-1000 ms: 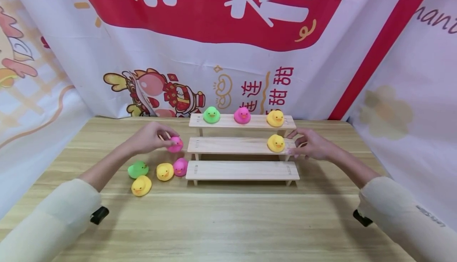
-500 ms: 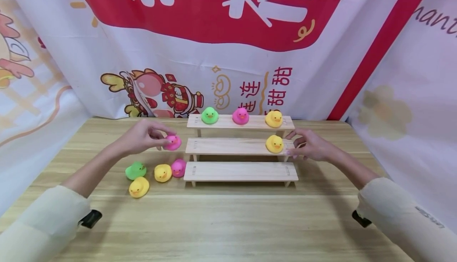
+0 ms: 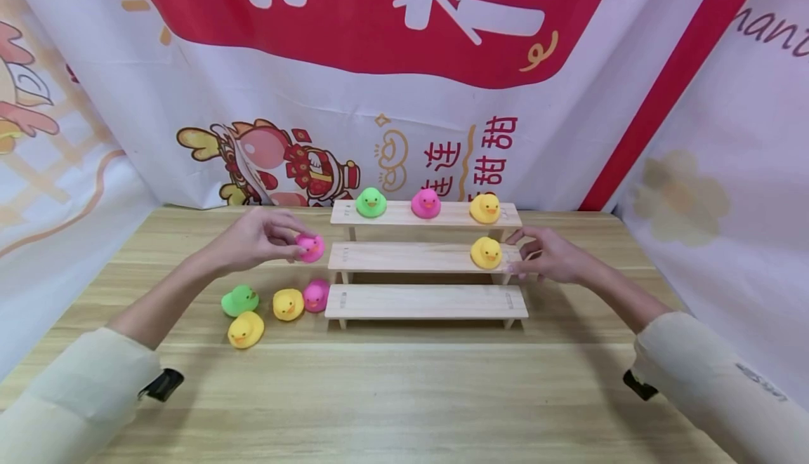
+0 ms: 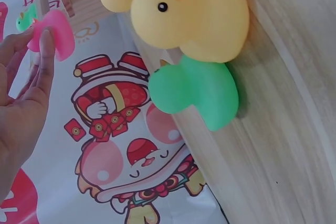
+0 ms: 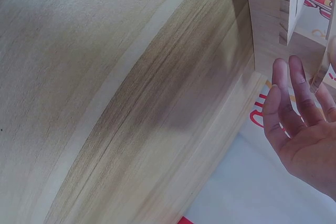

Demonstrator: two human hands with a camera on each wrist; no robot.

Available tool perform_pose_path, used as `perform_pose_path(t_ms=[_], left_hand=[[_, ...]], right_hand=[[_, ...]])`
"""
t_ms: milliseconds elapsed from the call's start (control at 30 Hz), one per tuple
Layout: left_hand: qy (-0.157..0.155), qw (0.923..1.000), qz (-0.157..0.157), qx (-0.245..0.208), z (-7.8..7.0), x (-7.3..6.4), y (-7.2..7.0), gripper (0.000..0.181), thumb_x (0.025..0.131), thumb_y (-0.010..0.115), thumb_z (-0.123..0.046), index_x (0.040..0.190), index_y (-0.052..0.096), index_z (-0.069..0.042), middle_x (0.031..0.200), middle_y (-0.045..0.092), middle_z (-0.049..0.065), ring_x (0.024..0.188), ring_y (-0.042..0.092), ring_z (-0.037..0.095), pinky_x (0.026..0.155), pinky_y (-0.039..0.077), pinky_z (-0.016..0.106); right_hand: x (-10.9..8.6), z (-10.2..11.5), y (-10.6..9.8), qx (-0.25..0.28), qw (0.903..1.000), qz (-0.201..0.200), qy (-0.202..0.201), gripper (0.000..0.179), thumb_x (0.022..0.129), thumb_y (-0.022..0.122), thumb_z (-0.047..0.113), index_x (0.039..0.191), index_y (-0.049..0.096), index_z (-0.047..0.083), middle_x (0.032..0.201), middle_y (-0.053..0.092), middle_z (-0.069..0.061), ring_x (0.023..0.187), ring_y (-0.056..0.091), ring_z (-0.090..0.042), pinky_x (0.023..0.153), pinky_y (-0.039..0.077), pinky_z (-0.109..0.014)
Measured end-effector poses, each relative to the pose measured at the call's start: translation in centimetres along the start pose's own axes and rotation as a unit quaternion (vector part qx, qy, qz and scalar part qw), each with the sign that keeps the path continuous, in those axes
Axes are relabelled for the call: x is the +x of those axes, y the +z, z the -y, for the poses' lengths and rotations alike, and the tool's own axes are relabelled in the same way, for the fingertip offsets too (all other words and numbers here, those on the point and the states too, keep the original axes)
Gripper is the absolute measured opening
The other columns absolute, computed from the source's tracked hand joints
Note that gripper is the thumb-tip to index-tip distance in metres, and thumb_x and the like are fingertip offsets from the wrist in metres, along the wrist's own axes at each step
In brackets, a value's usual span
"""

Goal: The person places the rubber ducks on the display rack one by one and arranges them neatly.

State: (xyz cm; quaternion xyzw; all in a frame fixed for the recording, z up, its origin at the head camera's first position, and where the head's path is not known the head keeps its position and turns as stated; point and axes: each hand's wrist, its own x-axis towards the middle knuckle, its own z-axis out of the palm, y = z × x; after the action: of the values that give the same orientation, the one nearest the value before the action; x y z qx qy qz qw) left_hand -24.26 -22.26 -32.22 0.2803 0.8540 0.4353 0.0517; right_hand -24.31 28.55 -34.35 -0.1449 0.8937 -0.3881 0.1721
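My left hand [image 3: 259,239] pinches a pink rubber duck [image 3: 310,247] between thumb and fingers, held up just left of the middle shelf [image 3: 404,257]. The left wrist view shows the same duck [image 4: 58,34] at the fingertips. On the right, my right hand [image 3: 553,257] is at the end of the middle shelf, fingers spread and loosely bent around its corner, close to a yellow duck [image 3: 486,253] sitting there. In the right wrist view, the fingertips of that hand [image 5: 310,124] overlap the shelf's wooden end; part of the thumb is cut off.
The top shelf [image 3: 398,213] bears a green duck [image 3: 371,203], a pink one [image 3: 426,203] and a yellow one [image 3: 484,208]. Below is the bare lower shelf [image 3: 423,302]. Several ducks, including a green one [image 3: 240,300], lie on the table to its left. A printed cloth [image 3: 354,113] hangs behind.
The left hand has lifted the pink duck slightly from beside the shelves, drawing left and then back toward the middle shelf. My right hand stays at the shelf's end.
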Motion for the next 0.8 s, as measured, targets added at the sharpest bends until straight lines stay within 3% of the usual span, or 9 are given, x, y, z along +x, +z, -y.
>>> perform_pose_path(t_ms=[200, 400, 800], left_hand=[[0.003, 0.9996, -0.013, 0.025, -0.8, 0.4, 0.4, 0.029, 0.083, 0.086, -0.003, 0.110, 0.076, 0.001, 0.099, 0.075, 0.012, 0.079, 0.071, 0.015, 0.074, 0.060, 0.024], [0.024, 0.9988, -0.019, 0.037, -1.3, 0.9, 1.3, 0.025, 0.083, 0.087, -0.005, 0.106, 0.077, -0.002, 0.084, 0.075, 0.005, 0.070, 0.067, 0.015, 0.069, 0.056, 0.024], [0.069, 0.9974, -0.011, 0.013, -1.7, 1.5, 2.8, 0.024, 0.084, 0.083, 0.002, 0.107, 0.076, 0.001, 0.093, 0.074, 0.012, 0.073, 0.067, 0.015, 0.071, 0.059, 0.025]], right_hand=[[0.0, 0.0, 0.0, 0.000, 1.0000, 0.000, -0.002, 0.047, 0.095, 0.077, 0.012, 0.129, 0.050, -0.006, 0.085, 0.070, -0.014, 0.082, 0.070, -0.036, 0.059, 0.059, -0.043], [0.1, 0.0, -0.1, -0.003, 1.0000, 0.001, 0.002, 0.049, 0.094, 0.078, 0.013, 0.130, 0.050, -0.006, 0.086, 0.071, -0.015, 0.083, 0.071, -0.037, 0.060, 0.060, -0.044], [0.2, 0.2, -0.1, -0.009, 0.9999, 0.006, 0.012, 0.052, 0.094, 0.079, 0.017, 0.131, 0.050, -0.006, 0.087, 0.071, -0.020, 0.083, 0.069, -0.033, 0.063, 0.060, -0.044]])
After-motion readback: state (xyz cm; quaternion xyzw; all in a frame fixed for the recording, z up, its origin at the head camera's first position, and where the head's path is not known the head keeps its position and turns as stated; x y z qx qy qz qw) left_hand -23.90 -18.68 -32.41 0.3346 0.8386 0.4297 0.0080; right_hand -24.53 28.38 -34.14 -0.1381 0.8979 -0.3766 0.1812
